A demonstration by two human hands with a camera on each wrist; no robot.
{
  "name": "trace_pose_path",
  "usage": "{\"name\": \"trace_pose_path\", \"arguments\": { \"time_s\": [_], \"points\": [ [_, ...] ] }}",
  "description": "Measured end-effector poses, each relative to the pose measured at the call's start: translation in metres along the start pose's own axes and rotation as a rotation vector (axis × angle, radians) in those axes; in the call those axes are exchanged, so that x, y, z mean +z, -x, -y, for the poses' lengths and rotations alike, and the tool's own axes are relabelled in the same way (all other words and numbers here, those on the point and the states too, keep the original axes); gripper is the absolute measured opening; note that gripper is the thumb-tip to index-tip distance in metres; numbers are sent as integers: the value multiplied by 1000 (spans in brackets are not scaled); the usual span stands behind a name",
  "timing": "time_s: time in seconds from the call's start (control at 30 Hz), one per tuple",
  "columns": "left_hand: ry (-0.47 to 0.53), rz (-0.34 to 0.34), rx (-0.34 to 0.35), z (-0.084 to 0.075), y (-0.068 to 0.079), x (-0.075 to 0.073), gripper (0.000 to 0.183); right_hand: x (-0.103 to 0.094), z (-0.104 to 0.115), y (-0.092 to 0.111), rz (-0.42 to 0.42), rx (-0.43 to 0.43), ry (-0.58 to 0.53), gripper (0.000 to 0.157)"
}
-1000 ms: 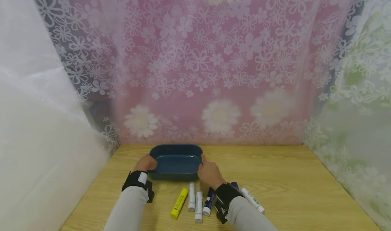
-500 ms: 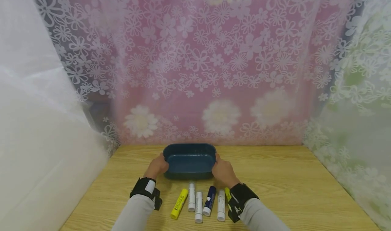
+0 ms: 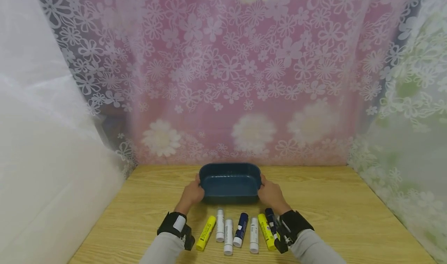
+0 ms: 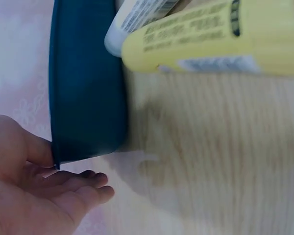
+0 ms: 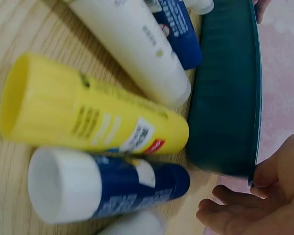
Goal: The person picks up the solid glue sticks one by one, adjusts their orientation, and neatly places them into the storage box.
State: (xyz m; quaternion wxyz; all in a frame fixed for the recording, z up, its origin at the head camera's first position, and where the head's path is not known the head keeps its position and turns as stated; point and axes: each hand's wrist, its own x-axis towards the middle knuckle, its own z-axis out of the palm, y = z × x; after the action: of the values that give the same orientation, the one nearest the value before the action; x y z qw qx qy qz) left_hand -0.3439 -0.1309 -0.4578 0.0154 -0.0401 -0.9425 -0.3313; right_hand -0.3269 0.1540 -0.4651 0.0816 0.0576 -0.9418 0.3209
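Far and central on the wooden table (image 3: 331, 202), there's the dish (image 3: 230, 183), and it could well slip at one end if those rim holds loosen, or knock the row nearer if drawn in low. Handsome thing: deep blue-green, glossy inside, oblong with rounded corners. Left hand (image 3: 193, 193) and right hand (image 3: 271, 194), well apart, pinch its opposite ends by the rim; white, yellow and blue tubes (image 3: 228, 237) lie just nearer.
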Motion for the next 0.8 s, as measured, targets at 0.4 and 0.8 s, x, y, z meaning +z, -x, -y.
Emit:
{"name": "trace_pose_path", "arguments": {
  "time_s": [0.4, 0.8],
  "points": [
    [239, -91, -64, -3, 5, 23, 57, -9, -12, 3, -27, 50, 26, 56],
    [481, -25, -15, -3, 11, 30, 52, -17, -27, 7, 44, 159, -108, 58]
  ]
}}
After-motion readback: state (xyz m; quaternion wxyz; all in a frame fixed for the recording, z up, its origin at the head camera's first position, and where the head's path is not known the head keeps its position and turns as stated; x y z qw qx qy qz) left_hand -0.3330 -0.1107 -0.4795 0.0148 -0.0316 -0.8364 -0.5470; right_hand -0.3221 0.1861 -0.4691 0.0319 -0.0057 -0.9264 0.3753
